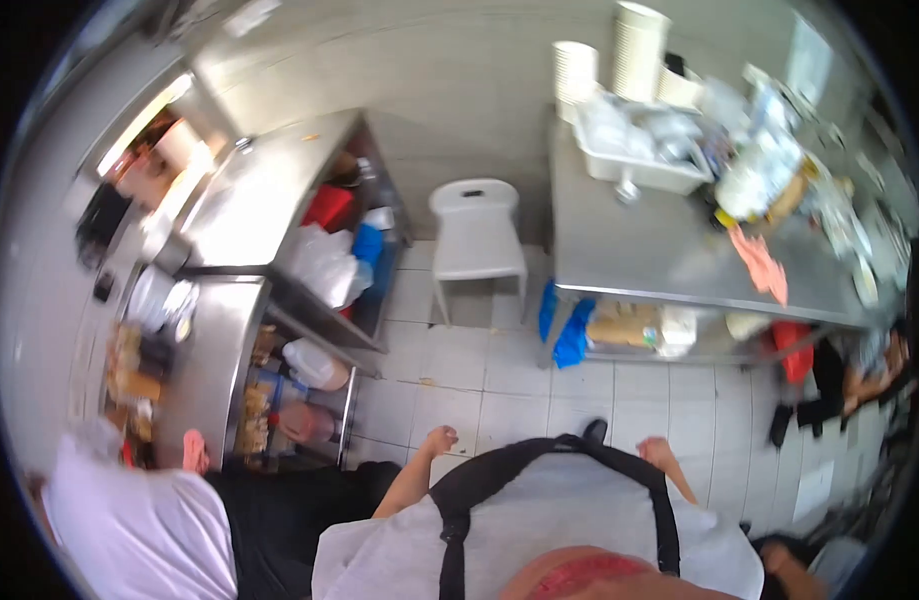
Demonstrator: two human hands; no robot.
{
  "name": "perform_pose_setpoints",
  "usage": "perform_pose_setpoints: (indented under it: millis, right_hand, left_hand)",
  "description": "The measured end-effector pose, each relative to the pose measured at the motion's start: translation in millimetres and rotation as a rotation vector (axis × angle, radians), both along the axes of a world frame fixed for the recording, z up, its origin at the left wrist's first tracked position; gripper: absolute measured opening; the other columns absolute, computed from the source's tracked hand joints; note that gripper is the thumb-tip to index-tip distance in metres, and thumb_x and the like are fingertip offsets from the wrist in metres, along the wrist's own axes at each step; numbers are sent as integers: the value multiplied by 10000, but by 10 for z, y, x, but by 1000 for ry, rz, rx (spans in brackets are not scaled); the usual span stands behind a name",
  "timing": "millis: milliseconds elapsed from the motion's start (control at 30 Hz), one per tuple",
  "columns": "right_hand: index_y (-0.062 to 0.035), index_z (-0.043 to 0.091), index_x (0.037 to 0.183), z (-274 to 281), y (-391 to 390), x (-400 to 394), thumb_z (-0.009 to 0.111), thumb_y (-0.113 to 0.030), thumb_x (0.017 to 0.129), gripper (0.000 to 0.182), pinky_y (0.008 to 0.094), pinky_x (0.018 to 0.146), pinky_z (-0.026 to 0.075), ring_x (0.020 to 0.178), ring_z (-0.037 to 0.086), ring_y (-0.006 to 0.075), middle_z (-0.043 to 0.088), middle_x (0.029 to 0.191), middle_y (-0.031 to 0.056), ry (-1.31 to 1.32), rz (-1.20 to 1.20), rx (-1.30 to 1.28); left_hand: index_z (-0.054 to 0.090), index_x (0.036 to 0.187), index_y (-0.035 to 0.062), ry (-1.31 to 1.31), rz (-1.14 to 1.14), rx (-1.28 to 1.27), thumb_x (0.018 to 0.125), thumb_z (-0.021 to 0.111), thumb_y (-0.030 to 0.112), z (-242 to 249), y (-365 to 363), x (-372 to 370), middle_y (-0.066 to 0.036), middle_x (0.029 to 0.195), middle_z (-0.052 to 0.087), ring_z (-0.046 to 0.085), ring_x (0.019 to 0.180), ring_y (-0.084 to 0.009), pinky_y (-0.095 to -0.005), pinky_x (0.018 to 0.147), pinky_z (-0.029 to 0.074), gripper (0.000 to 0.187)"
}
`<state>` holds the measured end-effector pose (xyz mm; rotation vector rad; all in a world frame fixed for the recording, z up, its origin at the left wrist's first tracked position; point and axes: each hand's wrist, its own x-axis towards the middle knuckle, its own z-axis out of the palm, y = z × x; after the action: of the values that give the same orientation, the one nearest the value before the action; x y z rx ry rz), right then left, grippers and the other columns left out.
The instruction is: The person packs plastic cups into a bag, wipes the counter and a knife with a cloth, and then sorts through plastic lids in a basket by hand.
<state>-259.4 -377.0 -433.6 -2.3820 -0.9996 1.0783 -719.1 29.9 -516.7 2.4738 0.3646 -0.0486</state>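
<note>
My left hand [440,440] hangs low in front of my body, over the tiled floor. Its fingers look curled in, with nothing visible in them. On the other side, my right hand [654,450] is also down over the tiles, its fingers too small and turned away to make out. Neither hand touches a table. Nearest to the right hand is the steel table [629,245] with a lower shelf. A black shoe [596,431] shows between the hands, beyond the black strap [539,455] across my white shirt.
A white stool [476,235] stands against the wall. Steel counters [209,330] run along the left, where a person in a white top [144,530] stands close. The right table bears a white bin [644,172], stacked cups [639,40] and a pink cloth [759,265].
</note>
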Motion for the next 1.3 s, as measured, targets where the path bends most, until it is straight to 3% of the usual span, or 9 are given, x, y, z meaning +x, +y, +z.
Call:
perform_pose_setpoints:
  millis: [233,533,567,600,633,800,867,1067,1300]
  right_hand:
    - [-35,559,674,673,303,440,524,-270,786,263,377,544,413,549,516,235,540,581,128,-267,-361,340]
    - [-51,595,833,2566,754,2256,581,-209,797,163,341,584,437,589,537,226,576,661,124,-545,-378,541]
    - [-67,601,933,2445,714,2713,540,-156,840,142,274,721,446,755,550,114,621,838,66,-637,-360,367]
    - [-47,611,889,2560,754,2929,601,-201,788,185,364,684,460,798,592,289,608,876,161,-793,-392,487]
    - [-84,383,1285,1805,490,4099,369,-160,908,385,309,1036,261,1199,379,124,357,1339,25,-1239,201,109]
    - [-33,559,996,1453,416,5054,420,-249,882,281,385,672,485,798,589,312,605,884,150,-1536,87,216]
    - [-57,580,1040,1598,453,5481,509,-226,790,310,390,754,470,932,571,292,587,1019,142,-939,141,-18]
    - [-102,544,1114,2252,1486,3929,513,-250,778,368,425,744,467,944,559,299,577,1036,110,-1556,-180,191]
    - [-158,483,1202,2286,2754,681,563,-258,743,477,480,786,443,1036,504,305,521,1133,99,-1133,127,722]
  left_hand:
    - [601,970,54,86,603,-742,781,512,83,1097,136,1524,-72,736,629,561,629,-116,-268,559,448,211]
    - [583,981,32,137,557,-315,756,583,162,996,-376,2247,-134,752,628,612,705,-244,-341,670,481,260]
    - [586,982,40,148,618,-289,740,600,179,1093,-539,2186,-142,757,629,614,724,-265,-349,683,481,279]
    - [589,982,47,163,685,-266,725,618,196,1223,-690,2128,-149,761,629,616,742,-287,-356,695,481,299]
    - [593,984,49,219,775,-288,712,625,209,1214,-832,2019,-152,777,633,618,763,-286,-357,709,483,317]
    - [629,955,53,380,1177,-271,684,605,205,1035,-1909,1155,-170,852,641,618,846,-276,-369,767,483,311]
    - [646,922,52,439,1298,-234,678,593,199,845,-2436,832,-175,874,640,617,867,-270,-371,782,481,290]
    - [668,793,32,537,1606,-720,658,564,209,938,-3677,530,-168,809,647,640,686,-273,-362,666,514,246]
    - [657,835,31,310,1731,-571,660,575,236,651,-4605,-100,-172,843,640,626,751,-297,-373,705,498,282]
